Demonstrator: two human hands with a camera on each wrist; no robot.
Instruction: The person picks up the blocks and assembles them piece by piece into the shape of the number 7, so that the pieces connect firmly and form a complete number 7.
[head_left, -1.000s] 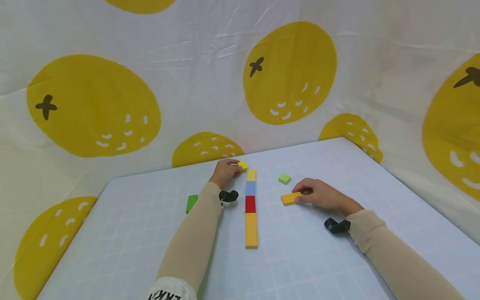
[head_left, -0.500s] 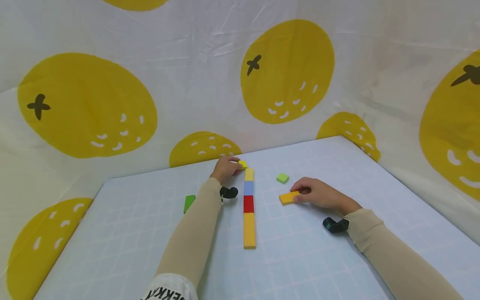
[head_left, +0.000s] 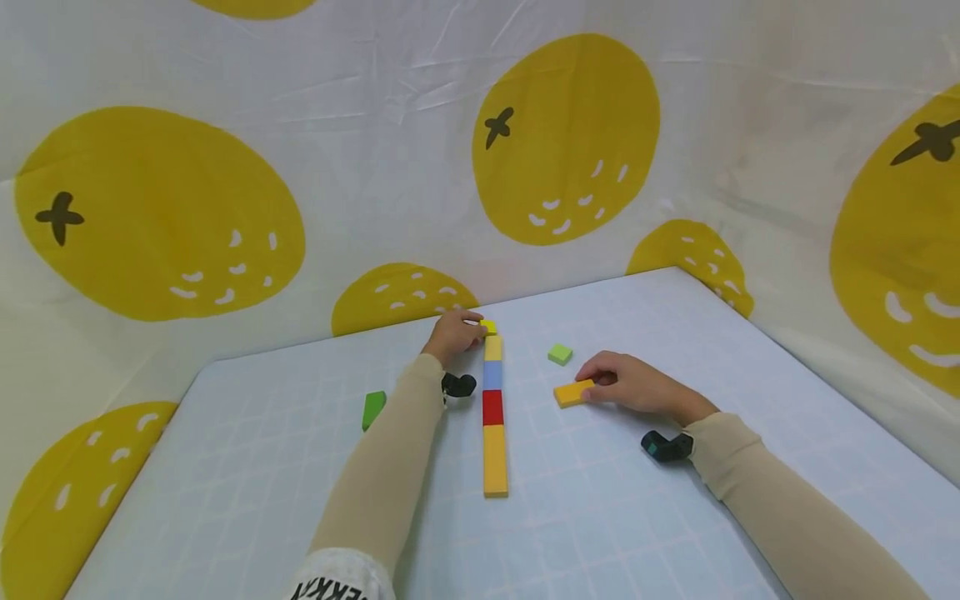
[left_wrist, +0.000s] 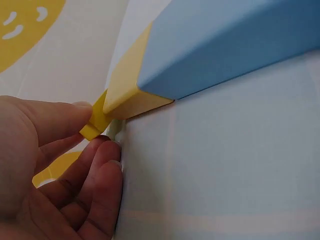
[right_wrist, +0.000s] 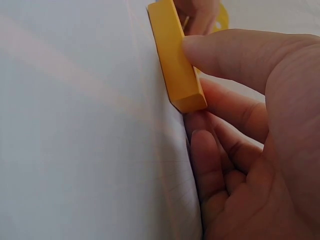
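A straight row of blocks runs away from me: a long orange-yellow block (head_left: 495, 462), a red block (head_left: 492, 407), a blue block (head_left: 492, 375) and a pale yellow block (head_left: 492, 348). At the row's far end my left hand (head_left: 453, 335) pinches a small bright yellow block (head_left: 489, 327). In the left wrist view this bright yellow block (left_wrist: 98, 119) sits against the end of the pale yellow one (left_wrist: 129, 82), thumb on it. To the right of the row, my right hand (head_left: 637, 387) pinches an orange-yellow rectangular block (head_left: 572, 393) between thumb and fingers, low at the table surface.
A light green block (head_left: 560, 354) lies beyond the right hand's block. Left of the row, a darker green block (head_left: 372, 408) lies beside the left sleeve (head_left: 390, 475). A fruit-patterned curtain (head_left: 390, 200) hangs behind the pale checked tabletop (head_left: 247, 483).
The left hand has brought the bright yellow block slightly right, in line with the row's far end. The right hand keeps its grip and place. The head view has shifted a little.
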